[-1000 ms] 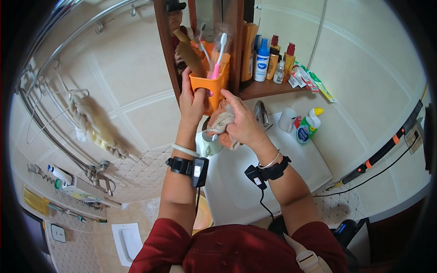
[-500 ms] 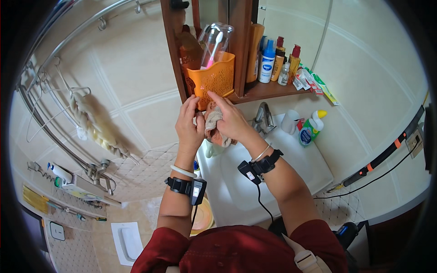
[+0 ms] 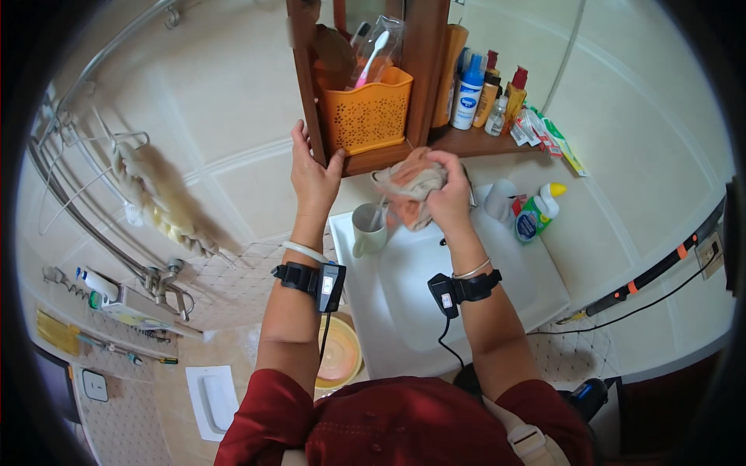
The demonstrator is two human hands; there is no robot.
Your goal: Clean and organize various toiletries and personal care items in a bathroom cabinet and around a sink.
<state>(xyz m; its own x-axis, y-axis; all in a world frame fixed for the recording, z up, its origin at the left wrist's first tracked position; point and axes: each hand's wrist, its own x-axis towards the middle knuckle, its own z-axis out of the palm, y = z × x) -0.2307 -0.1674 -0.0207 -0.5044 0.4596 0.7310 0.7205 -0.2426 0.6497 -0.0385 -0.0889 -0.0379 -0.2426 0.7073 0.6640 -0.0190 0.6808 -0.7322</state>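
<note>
My right hand [image 3: 451, 194] grips a crumpled pink and beige cloth [image 3: 413, 185] just below the front edge of the wooden cabinet [image 3: 373, 159]. My left hand [image 3: 315, 182] clasps the cabinet's lower left corner, fingers along its outer side and thumb by the shelf front. On that shelf stands an orange perforated basket [image 3: 365, 116]; a white and pink toothbrush [image 3: 373, 58] and clear plastic packaging stick up from it. Under the cloth, a pale mug [image 3: 368, 231] with something thin in it stands at the sink's back left corner. The cloth partly hides the faucet.
Several bottles [image 3: 468, 97] and tubes [image 3: 556, 140] line the shelf's right part. A yellow-capped cleaner bottle [image 3: 538, 211] and a whitish cup [image 3: 500, 198] stand behind the white sink [image 3: 435, 311]. A yellow basin [image 3: 339, 353] sits on the floor to its left.
My right hand has moved right with the cloth, away from the basket's front. My left hand has shifted to the cabinet's left corner. The mug now shows more fully.
</note>
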